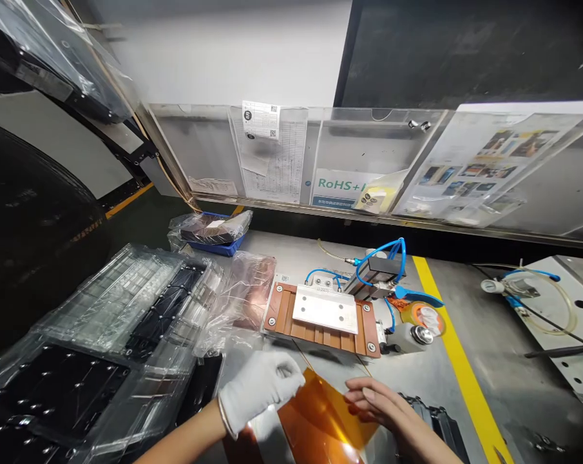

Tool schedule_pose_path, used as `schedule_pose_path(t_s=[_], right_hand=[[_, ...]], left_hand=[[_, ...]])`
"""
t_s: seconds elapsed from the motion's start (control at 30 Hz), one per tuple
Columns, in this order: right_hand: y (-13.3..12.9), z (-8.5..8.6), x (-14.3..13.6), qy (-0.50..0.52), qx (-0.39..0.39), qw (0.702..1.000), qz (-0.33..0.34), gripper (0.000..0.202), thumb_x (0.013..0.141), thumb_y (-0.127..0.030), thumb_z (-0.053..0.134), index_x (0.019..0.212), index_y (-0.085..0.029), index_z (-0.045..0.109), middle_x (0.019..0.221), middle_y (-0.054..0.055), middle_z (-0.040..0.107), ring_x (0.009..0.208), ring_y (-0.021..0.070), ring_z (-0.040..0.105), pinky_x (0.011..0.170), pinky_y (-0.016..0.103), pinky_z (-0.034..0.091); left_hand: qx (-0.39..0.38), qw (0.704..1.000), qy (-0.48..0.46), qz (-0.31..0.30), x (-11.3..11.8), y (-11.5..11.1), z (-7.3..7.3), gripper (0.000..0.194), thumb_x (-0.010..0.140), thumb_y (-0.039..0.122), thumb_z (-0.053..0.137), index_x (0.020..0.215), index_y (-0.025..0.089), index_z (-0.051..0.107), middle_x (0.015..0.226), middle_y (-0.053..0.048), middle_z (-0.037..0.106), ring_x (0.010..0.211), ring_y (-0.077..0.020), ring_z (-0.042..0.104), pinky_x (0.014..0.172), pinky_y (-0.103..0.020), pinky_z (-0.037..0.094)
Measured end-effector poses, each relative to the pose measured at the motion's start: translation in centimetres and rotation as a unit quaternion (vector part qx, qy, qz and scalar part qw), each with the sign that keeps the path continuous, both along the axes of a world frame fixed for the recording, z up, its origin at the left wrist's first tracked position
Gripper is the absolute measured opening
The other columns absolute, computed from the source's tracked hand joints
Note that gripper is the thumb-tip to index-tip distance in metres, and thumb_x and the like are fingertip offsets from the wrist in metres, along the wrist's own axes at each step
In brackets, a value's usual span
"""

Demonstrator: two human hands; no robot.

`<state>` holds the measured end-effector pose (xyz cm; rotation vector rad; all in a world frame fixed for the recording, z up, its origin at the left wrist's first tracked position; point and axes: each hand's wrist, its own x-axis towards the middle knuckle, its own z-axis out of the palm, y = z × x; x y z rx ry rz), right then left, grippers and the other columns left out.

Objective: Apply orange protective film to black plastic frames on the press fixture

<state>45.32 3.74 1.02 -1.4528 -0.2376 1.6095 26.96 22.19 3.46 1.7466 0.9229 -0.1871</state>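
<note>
My left hand [267, 390] wears a white glove and pinches the top corner of a translucent amber film sheet [315, 412]. The sheet slopes down toward me and shines under the light. At its right edge is my bare right hand [385, 409], fingers extended and apart, some partly behind the film; no clear pinch shows. Just beyond both hands lies a brown fixture [281, 312] with a white plate [324, 308] on top. Copper-coloured sheets in a clear plastic bag [252, 290] lie left of the fixture.
Clear trays [127, 290] with black panels [64, 380] fill the left side. A metal dispenser bottle [414, 336] and an orange tape roll [424, 316] stand right of the fixture, near blue air hoses [401, 258]. Yellow tape [458, 361] crosses the bench; black parts [433, 419] sit beside my right forearm.
</note>
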Motion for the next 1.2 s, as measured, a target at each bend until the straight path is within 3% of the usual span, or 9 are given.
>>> schedule_pose_path(t_s=[0.1, 0.17, 0.27, 0.47, 0.6, 0.73, 1.03, 1.2], right_hand=[[-1.2, -2.1, 0.7, -0.002, -0.003, 0.994, -0.105, 0.045, 0.068, -0.059, 0.072, 0.084, -0.017, 0.068, 0.08, 0.005, 0.065, 0.076, 0.0146, 0.058, 0.072, 0.025, 0.042], [-1.4, -3.3, 0.9, 0.045, -0.002, 0.981, -0.186, 0.042, 0.063, -0.055, 0.078, 0.076, -0.016, 0.065, 0.069, 0.002, 0.06, 0.065, 0.0107, 0.053, 0.063, 0.021, 0.039], [-1.1, -4.3, 1.4, 0.055, -0.009, 0.972, -0.227, 0.043, 0.061, -0.053, 0.08, 0.072, -0.015, 0.062, 0.068, 0.001, 0.058, 0.064, 0.0093, 0.051, 0.062, 0.018, 0.039], [2.0, -4.4, 4.3, -0.019, -0.036, 0.981, -0.192, 0.045, 0.063, -0.056, 0.077, 0.074, -0.015, 0.06, 0.068, -0.001, 0.051, 0.065, 0.0089, 0.044, 0.059, 0.018, 0.039], [5.3, -4.5, 6.5, -0.117, -0.071, 0.98, -0.143, 0.046, 0.065, -0.054, 0.071, 0.066, -0.014, 0.048, 0.06, -0.003, 0.041, 0.052, 0.0052, 0.034, 0.046, 0.017, 0.025], [7.9, -4.9, 7.7, -0.144, -0.087, 0.978, -0.126, 0.042, 0.069, -0.05, 0.063, 0.065, -0.016, 0.038, 0.057, -0.007, 0.032, 0.046, 0.0025, 0.027, 0.043, 0.015, 0.018], [9.5, -5.3, 9.4, -0.146, -0.179, 0.97, -0.076, 0.036, 0.074, -0.044, 0.06, 0.066, -0.017, 0.038, 0.051, -0.007, 0.033, 0.04, 0.0009, 0.022, 0.039, 0.014, 0.013], [10.2, -4.4, 9.5, -0.148, -0.195, 0.968, -0.06, 0.029, 0.083, -0.037, 0.051, 0.067, -0.017, 0.037, 0.049, -0.008, 0.033, 0.038, 0.002, 0.022, 0.038, 0.015, 0.011]], left_hand=[[-0.086, 0.991, -0.021, 0.1, 0.4, 1.7, -0.8, 0.021, 0.071, 0.033, 0.059, 0.077, 0.013, 0.065, 0.067, -0.002, 0.061, 0.056, -0.0109, 0.049, 0.053, -0.022, 0.038], [-0.113, 0.986, -0.038, 0.12, 0.8, 2.6, -1.2, 0.022, 0.07, 0.032, 0.06, 0.075, 0.012, 0.063, 0.065, -0.001, 0.059, 0.055, -0.0096, 0.047, 0.052, -0.021, 0.036], [-0.137, 0.98, -0.052, 0.132, 1.7, 3.6, -1.8, 0.025, 0.07, 0.035, 0.061, 0.072, 0.01, 0.061, 0.062, -0.001, 0.056, 0.053, -0.0082, 0.044, 0.05, -0.02, 0.033], [-0.131, 0.983, -0.034, 0.125, 4.2, 5.5, -3.6, 0.025, 0.076, 0.037, 0.058, 0.074, 0.012, 0.056, 0.059, 0.002, 0.051, 0.045, -0.0067, 0.04, 0.045, -0.02, 0.028], [-0.092, 0.991, 0.001, 0.095, 6.0, 7.6, -5.3, 0.016, 0.079, 0.028, 0.053, 0.072, 0.014, 0.051, 0.061, 0.003, 0.054, 0.042, -0.0065, 0.042, 0.043, -0.021, 0.028], [-0.063, 0.995, 0.011, 0.078, 7.2, 9.3, -6.6, 0.016, 0.079, 0.024, 0.052, 0.067, 0.014, 0.049, 0.06, 0.004, 0.053, 0.044, -0.0069, 0.047, 0.047, -0.021, 0.033], [-0.014, 0.997, 0.036, 0.071, 8.2, 10.3, -8.4, 0.019, 0.077, 0.026, 0.054, 0.062, 0.016, 0.047, 0.052, 0.004, 0.048, 0.043, -0.0088, 0.045, 0.048, -0.022, 0.032], [-0.008, 0.996, 0.048, 0.081, 8.4, 10.2, -8.3, 0.02, 0.077, 0.027, 0.054, 0.062, 0.016, 0.046, 0.05, 0.005, 0.046, 0.043, -0.0087, 0.044, 0.047, -0.022, 0.032]])
